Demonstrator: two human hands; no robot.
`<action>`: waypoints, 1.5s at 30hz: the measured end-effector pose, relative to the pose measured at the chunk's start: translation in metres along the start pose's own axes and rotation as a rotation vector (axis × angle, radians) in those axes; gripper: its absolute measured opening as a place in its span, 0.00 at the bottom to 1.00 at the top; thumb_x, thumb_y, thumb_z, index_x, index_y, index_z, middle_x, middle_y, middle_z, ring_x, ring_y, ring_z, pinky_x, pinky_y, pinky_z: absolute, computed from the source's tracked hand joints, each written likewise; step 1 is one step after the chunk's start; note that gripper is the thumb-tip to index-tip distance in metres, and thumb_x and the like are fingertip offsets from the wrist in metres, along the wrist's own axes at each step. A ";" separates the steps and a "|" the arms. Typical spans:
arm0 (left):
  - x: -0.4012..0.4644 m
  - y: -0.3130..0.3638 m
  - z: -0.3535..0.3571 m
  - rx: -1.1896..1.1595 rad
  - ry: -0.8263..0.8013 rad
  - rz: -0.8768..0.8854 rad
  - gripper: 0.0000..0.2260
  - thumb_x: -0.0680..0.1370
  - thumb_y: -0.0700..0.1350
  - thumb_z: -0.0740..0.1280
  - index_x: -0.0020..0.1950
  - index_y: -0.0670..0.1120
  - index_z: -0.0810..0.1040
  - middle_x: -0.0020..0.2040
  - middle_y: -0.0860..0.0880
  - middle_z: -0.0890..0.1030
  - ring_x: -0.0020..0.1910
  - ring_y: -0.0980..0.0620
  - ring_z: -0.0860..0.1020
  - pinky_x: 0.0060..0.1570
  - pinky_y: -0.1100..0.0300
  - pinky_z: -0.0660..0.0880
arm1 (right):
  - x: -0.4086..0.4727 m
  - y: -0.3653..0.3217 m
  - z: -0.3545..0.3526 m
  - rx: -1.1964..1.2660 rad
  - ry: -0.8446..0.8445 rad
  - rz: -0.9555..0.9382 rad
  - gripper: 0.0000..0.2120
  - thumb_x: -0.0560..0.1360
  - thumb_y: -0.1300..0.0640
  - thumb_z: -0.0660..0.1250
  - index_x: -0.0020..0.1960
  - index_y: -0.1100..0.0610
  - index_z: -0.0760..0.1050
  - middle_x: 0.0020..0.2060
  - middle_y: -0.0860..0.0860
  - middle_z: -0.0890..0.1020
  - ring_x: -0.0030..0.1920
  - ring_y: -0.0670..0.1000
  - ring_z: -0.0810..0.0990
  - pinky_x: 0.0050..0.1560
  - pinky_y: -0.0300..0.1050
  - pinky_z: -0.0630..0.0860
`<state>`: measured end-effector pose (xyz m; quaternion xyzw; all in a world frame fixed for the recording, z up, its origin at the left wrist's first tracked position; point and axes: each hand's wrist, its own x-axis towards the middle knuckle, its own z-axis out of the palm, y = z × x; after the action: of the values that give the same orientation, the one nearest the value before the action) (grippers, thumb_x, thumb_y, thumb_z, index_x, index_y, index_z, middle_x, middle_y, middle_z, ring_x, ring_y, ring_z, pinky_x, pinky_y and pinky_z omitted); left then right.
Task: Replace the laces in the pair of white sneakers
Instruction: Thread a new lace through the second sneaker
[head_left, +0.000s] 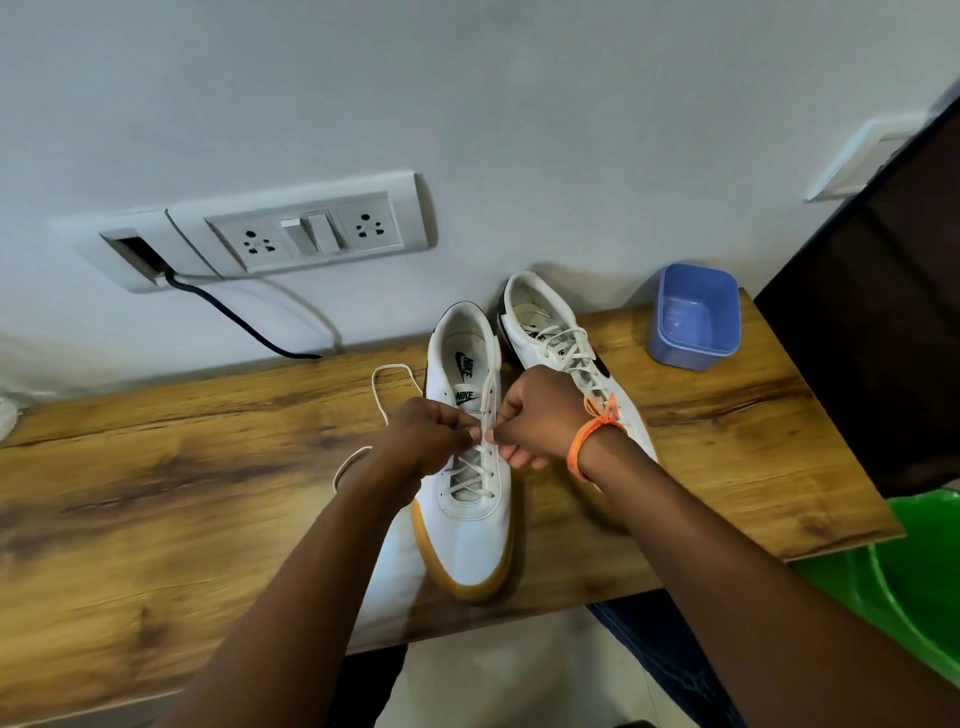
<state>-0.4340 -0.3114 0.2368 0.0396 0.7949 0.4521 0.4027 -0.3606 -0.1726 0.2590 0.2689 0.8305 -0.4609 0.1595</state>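
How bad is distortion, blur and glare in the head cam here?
Head view: strong wide-angle bending, the glossy wooden table edge and grey wall socket panel sit tilted; the table's near left part is smeared; soft sheen on the wood; left hand and right hand at the white gum-soled sneaker stay sharp, like the blue plastic tub.

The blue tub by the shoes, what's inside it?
The blue tub looks empty: only its pale blue bottom shows, with some shine. The near wall hides a strip of the bottom behind it, so something small there could go unseen.
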 end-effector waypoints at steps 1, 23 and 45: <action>0.000 0.000 0.001 -0.003 -0.002 -0.001 0.02 0.76 0.35 0.71 0.46 0.39 0.84 0.41 0.40 0.83 0.40 0.49 0.79 0.48 0.54 0.75 | -0.001 -0.001 0.000 0.023 -0.004 0.007 0.07 0.75 0.59 0.71 0.46 0.64 0.79 0.36 0.58 0.85 0.37 0.56 0.86 0.41 0.53 0.83; -0.005 0.014 -0.026 0.090 0.228 0.262 0.10 0.77 0.34 0.68 0.49 0.45 0.86 0.36 0.48 0.82 0.26 0.59 0.74 0.28 0.73 0.68 | -0.008 0.018 -0.096 -0.078 0.810 -0.016 0.17 0.67 0.50 0.62 0.24 0.58 0.65 0.19 0.52 0.65 0.23 0.51 0.65 0.28 0.45 0.62; 0.003 0.009 -0.032 0.540 0.192 0.466 0.11 0.75 0.40 0.73 0.50 0.56 0.86 0.49 0.49 0.77 0.43 0.50 0.80 0.43 0.60 0.73 | 0.002 0.006 -0.022 -0.186 0.112 -0.119 0.03 0.72 0.64 0.72 0.40 0.62 0.79 0.30 0.53 0.82 0.32 0.54 0.84 0.37 0.49 0.83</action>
<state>-0.4600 -0.3271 0.2503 0.2820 0.8894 0.3072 0.1874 -0.3591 -0.1501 0.2652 0.2285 0.8919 -0.3746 0.1097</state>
